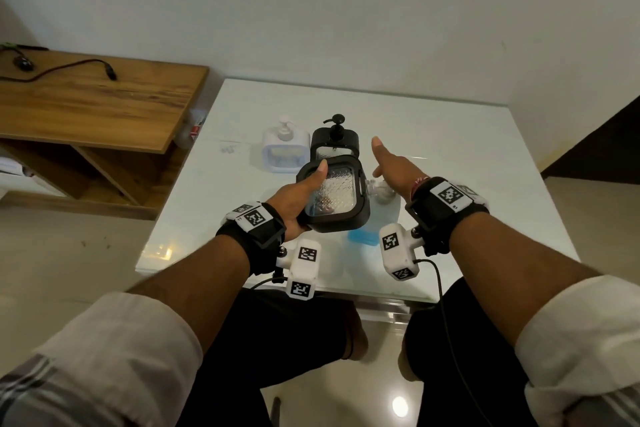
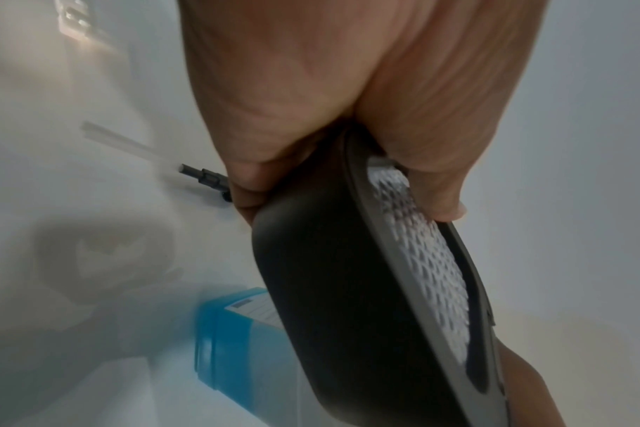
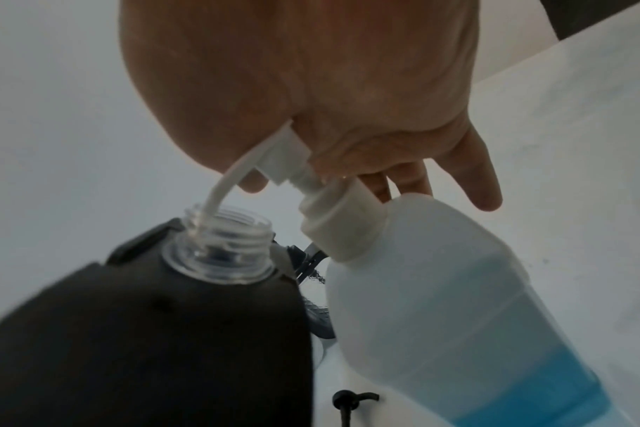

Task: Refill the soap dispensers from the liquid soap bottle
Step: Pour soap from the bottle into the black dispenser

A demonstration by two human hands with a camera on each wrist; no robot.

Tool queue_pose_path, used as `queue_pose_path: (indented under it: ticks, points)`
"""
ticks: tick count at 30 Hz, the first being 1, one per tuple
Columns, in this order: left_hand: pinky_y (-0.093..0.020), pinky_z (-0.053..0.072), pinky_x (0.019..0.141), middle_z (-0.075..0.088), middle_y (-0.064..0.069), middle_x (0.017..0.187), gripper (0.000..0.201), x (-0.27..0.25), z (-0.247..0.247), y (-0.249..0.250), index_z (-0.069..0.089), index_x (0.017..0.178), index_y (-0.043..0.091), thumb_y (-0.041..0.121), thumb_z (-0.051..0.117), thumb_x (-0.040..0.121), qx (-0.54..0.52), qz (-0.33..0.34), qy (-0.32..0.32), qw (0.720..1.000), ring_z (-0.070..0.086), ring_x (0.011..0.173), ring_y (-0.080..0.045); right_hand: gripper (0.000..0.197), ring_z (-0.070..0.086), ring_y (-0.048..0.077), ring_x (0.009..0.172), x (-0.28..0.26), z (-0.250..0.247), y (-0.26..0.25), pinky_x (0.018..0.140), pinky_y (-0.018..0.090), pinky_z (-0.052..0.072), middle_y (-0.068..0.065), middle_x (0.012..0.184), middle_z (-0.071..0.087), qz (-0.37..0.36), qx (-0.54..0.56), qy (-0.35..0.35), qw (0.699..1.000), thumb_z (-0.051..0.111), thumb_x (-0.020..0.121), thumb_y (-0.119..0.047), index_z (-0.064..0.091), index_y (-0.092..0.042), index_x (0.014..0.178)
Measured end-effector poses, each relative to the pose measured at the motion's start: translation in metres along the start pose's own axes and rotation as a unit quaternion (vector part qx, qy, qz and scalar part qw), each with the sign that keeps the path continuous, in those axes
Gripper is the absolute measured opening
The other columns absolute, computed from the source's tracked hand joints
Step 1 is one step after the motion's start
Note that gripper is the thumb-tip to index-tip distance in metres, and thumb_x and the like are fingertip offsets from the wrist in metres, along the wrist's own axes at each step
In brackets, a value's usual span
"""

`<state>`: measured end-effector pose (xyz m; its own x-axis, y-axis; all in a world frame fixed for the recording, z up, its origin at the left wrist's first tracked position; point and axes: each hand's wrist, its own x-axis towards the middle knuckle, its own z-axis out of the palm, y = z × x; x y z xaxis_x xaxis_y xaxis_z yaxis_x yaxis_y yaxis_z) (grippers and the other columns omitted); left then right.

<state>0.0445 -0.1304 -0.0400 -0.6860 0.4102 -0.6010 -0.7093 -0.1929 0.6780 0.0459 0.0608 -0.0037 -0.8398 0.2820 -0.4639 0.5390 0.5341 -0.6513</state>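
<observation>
My left hand (image 1: 304,194) grips a black soap dispenser (image 1: 334,198) with a clear textured window and holds it tilted above the table. Its open clear neck (image 3: 223,245) points toward the liquid soap bottle (image 1: 367,236), which holds blue liquid. The palm of my right hand (image 1: 391,166) presses on the bottle's white pump head, fingers straight. The pump's white nozzle (image 3: 230,173) dips into the dispenser's neck. In the left wrist view my fingers (image 2: 245,187) wrap the black dispenser (image 2: 347,289), with the soap bottle (image 2: 238,332) behind it.
A white dispenser (image 1: 285,146) and a second black dispenser (image 1: 334,139) with its pump on stand at the back of the white glass table (image 1: 450,135). A loose black pump with a clear tube (image 2: 201,176) lies on the table. A wooden desk (image 1: 97,100) stands left.
</observation>
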Motion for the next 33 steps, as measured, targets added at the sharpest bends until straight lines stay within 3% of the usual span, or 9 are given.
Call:
queue_pose_path:
  ticks: [3,7,11,15,17,20,24,30,33]
  points:
    - [-0.038,0.058,0.088,0.075,-0.007,0.120,0.045,-0.002,0.001,0.002,0.066,0.127,0.016,0.050,0.055,0.099,-0.010,-0.002,-0.010,1.000,0.073,0.102,-0.022,0.082,0.048,0.030,0.125,0.002,0.006,-0.003,0.101,0.036,0.031,0.017,0.141,0.050,0.001,-0.015,0.015,1.000,0.017,0.097,-0.066,0.056,-0.002,0.131]
    - [-0.038,0.058,0.086,0.074,-0.009,0.122,0.048,-0.003,0.002,0.002,0.065,0.130,0.016,0.051,0.055,0.099,-0.010,-0.003,-0.009,1.000,0.073,0.105,-0.024,0.081,0.052,0.027,0.104,0.008,0.011,-0.003,0.087,0.033,0.033,0.015,0.131,0.058,0.001,-0.053,0.022,0.998,0.020,0.095,-0.068,0.061,-0.004,0.122]
    - [-0.038,0.059,0.081,0.078,-0.006,0.109,0.042,-0.002,0.000,0.001,0.067,0.123,0.016,0.050,0.056,0.099,-0.009,-0.001,-0.004,1.000,0.075,0.095,-0.021,0.081,0.050,0.029,0.121,0.009,0.004,0.000,0.094,0.033,0.030,0.015,0.138,0.053,0.007,-0.018,0.015,1.000,0.018,0.097,-0.066,0.058,-0.003,0.127]
    - [-0.034,0.061,0.075,0.079,-0.004,0.100,0.037,-0.001,-0.001,0.002,0.069,0.113,0.017,0.049,0.054,0.101,-0.012,-0.001,-0.006,1.000,0.077,0.086,-0.018,0.081,0.051,0.028,0.119,0.007,0.007,-0.003,0.090,0.033,0.029,0.015,0.135,0.055,-0.004,-0.028,0.021,0.999,0.018,0.096,-0.067,0.059,-0.003,0.126]
    - [-0.037,0.059,0.081,0.079,-0.006,0.102,0.038,-0.001,0.001,0.003,0.069,0.113,0.017,0.049,0.054,0.101,-0.011,0.001,-0.003,1.000,0.076,0.089,-0.020,0.080,0.054,0.029,0.113,0.009,0.009,-0.002,0.087,0.033,0.031,0.015,0.131,0.058,-0.001,-0.050,0.023,0.998,0.021,0.095,-0.069,0.063,-0.005,0.118]
    - [-0.038,0.059,0.083,0.078,-0.007,0.108,0.041,-0.001,0.001,0.002,0.069,0.120,0.017,0.050,0.057,0.099,-0.005,0.001,0.004,1.000,0.075,0.096,-0.022,0.070,0.054,0.028,0.100,0.014,0.011,0.001,0.084,0.033,0.034,0.017,0.126,0.061,-0.002,-0.075,0.032,0.997,0.023,0.093,-0.071,0.058,-0.011,0.091]
    - [-0.035,0.059,0.075,0.079,-0.004,0.102,0.038,-0.005,0.001,0.001,0.070,0.113,0.017,0.050,0.057,0.098,-0.001,0.002,0.002,1.000,0.077,0.087,-0.019,0.079,0.054,0.029,0.110,0.008,0.010,0.002,0.086,0.033,0.033,0.016,0.129,0.059,-0.003,-0.054,0.029,0.998,0.022,0.096,-0.067,0.062,-0.003,0.120]
    - [-0.036,0.061,0.078,0.078,-0.007,0.110,0.042,-0.009,0.006,0.003,0.069,0.119,0.016,0.050,0.058,0.097,-0.004,0.009,-0.005,1.000,0.076,0.094,-0.021,0.076,0.049,0.024,0.099,-0.004,0.003,-0.008,0.087,0.033,0.035,0.012,0.112,0.057,-0.025,0.002,0.023,0.999,0.022,0.098,-0.064,0.065,-0.003,0.114]
    - [-0.039,0.059,0.084,0.076,-0.009,0.117,0.046,-0.010,0.008,0.003,0.068,0.125,0.014,0.050,0.059,0.097,-0.009,0.006,-0.007,1.000,0.074,0.102,-0.024,0.076,0.054,0.028,0.107,-0.003,0.000,-0.010,0.102,0.039,0.038,0.011,0.109,0.058,-0.010,0.081,-0.005,0.997,0.022,0.095,-0.069,0.067,-0.007,0.094]
